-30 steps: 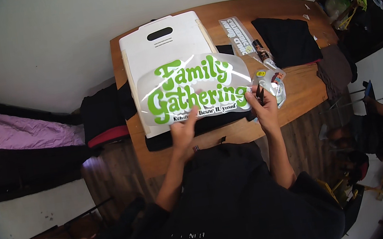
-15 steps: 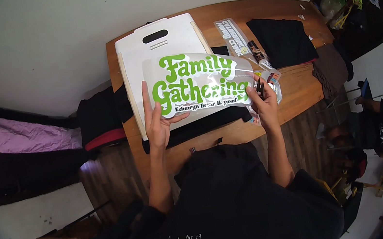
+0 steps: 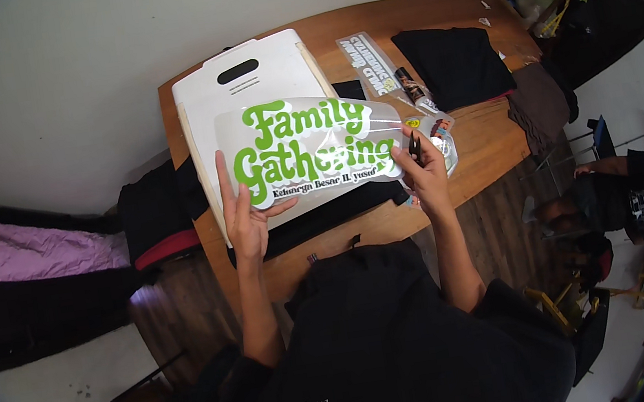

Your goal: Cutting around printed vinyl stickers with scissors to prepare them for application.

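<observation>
Clear sheet (image 3: 312,143) with green lettering held out between two hands

Nearest, the left hand (image 3: 247,232) is placed at the sheet's left end, fingers spread; whether its grip is closed cannot be told. Compared with a second ago, it is shifted there from the lower edge, so the small black lettering is left uncovered and the sheet appears to be steadied from both ends. The sheet's lower right corner is pinched in the right hand (image 3: 427,176), where a small dark tool (image 3: 415,147) is also held. Behind the sheet, a black cloth (image 3: 286,239) is partly covered by a white panel (image 3: 271,72); farther along the table (image 3: 477,130), a folded black cloth (image 3: 452,63) is seen
</observation>
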Demonstrator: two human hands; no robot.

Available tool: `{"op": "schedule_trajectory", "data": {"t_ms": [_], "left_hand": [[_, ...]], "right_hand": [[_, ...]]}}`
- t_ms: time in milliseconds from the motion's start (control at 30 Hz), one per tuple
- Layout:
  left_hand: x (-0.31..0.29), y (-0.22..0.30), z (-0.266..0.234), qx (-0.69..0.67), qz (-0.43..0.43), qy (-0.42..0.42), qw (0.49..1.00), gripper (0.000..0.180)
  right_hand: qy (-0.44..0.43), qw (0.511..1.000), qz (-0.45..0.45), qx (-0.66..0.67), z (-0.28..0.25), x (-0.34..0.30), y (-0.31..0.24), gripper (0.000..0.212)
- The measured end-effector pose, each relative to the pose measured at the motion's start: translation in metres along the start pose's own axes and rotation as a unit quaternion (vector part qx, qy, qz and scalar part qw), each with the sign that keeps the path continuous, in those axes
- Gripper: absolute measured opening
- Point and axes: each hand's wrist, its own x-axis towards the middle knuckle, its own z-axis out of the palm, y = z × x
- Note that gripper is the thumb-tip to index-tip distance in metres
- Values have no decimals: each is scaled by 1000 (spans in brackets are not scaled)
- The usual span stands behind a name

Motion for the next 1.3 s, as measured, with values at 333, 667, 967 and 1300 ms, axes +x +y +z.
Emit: {"op": "schedule_trajectory", "data": {"t_ms": [333,667,967,1300], "left_hand": [[-4,-3,-23,-221,-42,-2,974,59],[-3,-1,-22,127,-26,17,991,35],[-2,-7,-25,115,-35,-23,992,38],[-1,-7,-45,103,-89,-41,990,49]], "right_hand": [[-113,992,48,5,-23,-1,7,37],[-179,981,34,60,-54,11,23,22],[-82,996,43,-19,-27,15,9,23],[10,999,28,22,-30,16,14,24]]}}
